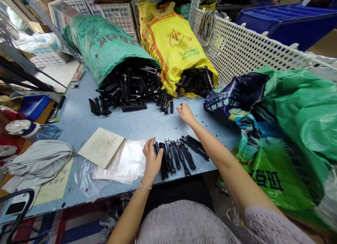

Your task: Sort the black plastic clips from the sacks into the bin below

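Several long, slim black plastic parts [179, 154] lie side by side in a row at the table's front edge. At the row's left end is my left hand [152, 156], its fingers and thumb curved round the outermost black part [156, 147]. My right hand [185, 112] reaches over the table with fingers loosely bent and nothing visible in them. Just beyond its fingertips lies a small cluster of black parts [165, 101]. A large heap of similar parts [129, 86] spills from a green woven sack [105, 44], and more [196, 81] show in the mouth of a yellow sack [175, 40].
A square cream-coloured block [102, 147] rests on white plastic bags [123, 163] left of my left hand. Grey cloth [39, 163] and a water bottle [31, 129] are farther left. Crumpled green sacks [295, 124] and a white perforated crate [244, 47] border the right side.
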### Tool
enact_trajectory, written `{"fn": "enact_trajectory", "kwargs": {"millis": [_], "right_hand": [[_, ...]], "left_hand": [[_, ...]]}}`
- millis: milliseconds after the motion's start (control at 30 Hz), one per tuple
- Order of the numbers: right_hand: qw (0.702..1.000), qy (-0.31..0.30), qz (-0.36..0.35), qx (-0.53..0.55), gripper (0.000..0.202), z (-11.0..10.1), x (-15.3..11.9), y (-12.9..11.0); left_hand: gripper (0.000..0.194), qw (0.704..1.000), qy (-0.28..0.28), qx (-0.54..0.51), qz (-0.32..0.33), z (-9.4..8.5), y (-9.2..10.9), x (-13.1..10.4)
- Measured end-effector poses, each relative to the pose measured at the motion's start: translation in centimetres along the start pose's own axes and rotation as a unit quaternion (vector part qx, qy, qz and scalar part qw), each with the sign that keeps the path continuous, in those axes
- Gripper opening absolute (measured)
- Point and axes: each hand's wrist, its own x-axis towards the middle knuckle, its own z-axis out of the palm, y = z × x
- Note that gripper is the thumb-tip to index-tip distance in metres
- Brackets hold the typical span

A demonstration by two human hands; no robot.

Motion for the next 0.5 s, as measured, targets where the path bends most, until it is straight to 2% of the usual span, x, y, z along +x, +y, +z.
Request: {"fn": "enact_trajectory", "kwargs": {"millis": [67,133,233,300,400,467,500], "right_hand": [[1.000,-0.002,0.013,0.020,0.052,0.5,0.6,-2.2],[0.998,-0.025,0.023,0.047,0.043,0.7,1.0,-4.2],[0.990,-0.092,0.012,0.109,0.033,0.9,-0.5,-6.0],[0.978,-0.141,-0.008,0.152,0.034,1.6,-3.8,-6.2],[0.957,-0.206,-0.045,0.199,0.030,2.6,-11.0,-5.1],[0.926,-0.279,-0.114,0.228,0.030,2.6,-15.5,-4.1],[0.922,-0.281,-0.155,0.215,0.034,2.2,-17.1,-3.7]], "left_hand": [[0.054,1.000,-0.003,-0.005,0.016,0.4,0.7,-0.1],[0.054,1.000,-0.002,-0.021,0.016,0.3,0.9,-0.3],[0.054,0.995,0.013,-0.100,-0.010,-0.9,0.7,0.0],[0.055,0.983,0.018,-0.179,-0.047,-1.8,0.7,1.1],[0.062,0.945,-0.013,-0.308,-0.106,-2.6,1.5,3.2],[0.063,0.919,-0.037,-0.369,-0.133,-3.0,2.5,4.1],[0.061,0.912,-0.042,-0.383,-0.140,-3.1,3.0,4.2]]}}
